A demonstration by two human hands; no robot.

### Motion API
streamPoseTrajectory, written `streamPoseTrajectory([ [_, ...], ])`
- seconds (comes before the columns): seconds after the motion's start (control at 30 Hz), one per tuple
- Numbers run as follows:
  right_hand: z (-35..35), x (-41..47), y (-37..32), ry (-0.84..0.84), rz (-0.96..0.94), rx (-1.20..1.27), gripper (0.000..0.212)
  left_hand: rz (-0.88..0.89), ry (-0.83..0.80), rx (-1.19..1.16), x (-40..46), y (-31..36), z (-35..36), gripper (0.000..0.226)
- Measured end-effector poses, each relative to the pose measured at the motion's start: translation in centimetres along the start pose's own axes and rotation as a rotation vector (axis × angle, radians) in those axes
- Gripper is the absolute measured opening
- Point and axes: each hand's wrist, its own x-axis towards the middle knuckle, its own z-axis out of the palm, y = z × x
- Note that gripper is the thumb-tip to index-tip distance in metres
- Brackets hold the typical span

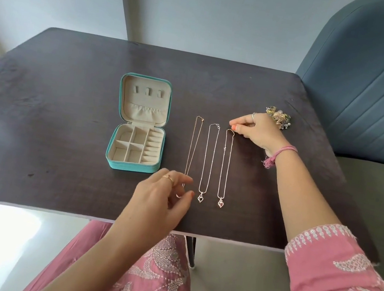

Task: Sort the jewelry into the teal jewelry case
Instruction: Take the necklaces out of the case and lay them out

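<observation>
Necklaces lie in three straight, parallel lines on the dark table point(68, 102), just right of the open teal case point(139, 122), whose lid lies back on the far side with its three hooks and gathered pocket showing, and whose near tray of compartments and ring rolls holds nothing yet. The right hand point(258, 130) reaches to the far end of the right necklace point(225, 167), thumb and forefinger pinched at or on the top of its chain; whether they have actually closed on it is hard to tell. The left hand point(163, 198) hovers over the near end of the left necklace point(194, 145), fingers loosely curled and apart, holding nothing that I can see, and it hides that chain's pendant. The middle necklace point(209, 160) lies untouched between them. A cluster of ornate pieces point(278, 117) sits behind the right hand, far right. The likely trouble is tangling: the chains are fine and lie near each other, so dragging one sideways could catch its neighbour. Lifting by one end would let the pendant swing and might knot the chain. The left hand, brushing down, could also scatter the left chain's tidy line.
</observation>
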Motion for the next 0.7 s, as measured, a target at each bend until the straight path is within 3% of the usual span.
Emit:
streamPoseTrajectory([
  [0.37,-0.1,-0.3,-1.1,0.038,0.080,0.074,0.016,-0.129,-0.094,-0.035,-0.4,-2.8,-1.4,0.027],
  [0.53,0.9,0.7,-3.6,0.029,-0.029,-0.146,0.009,-0.175,-0.143,-0.111,-0.2,-3.9,-2.5,0.025],
  [0.7,2.3,1.6,-6.7,-0.040,-0.089,-0.362,0.017,-0.219,-0.180,-0.186,0.0,-4.9,-3.4,0.022],
])
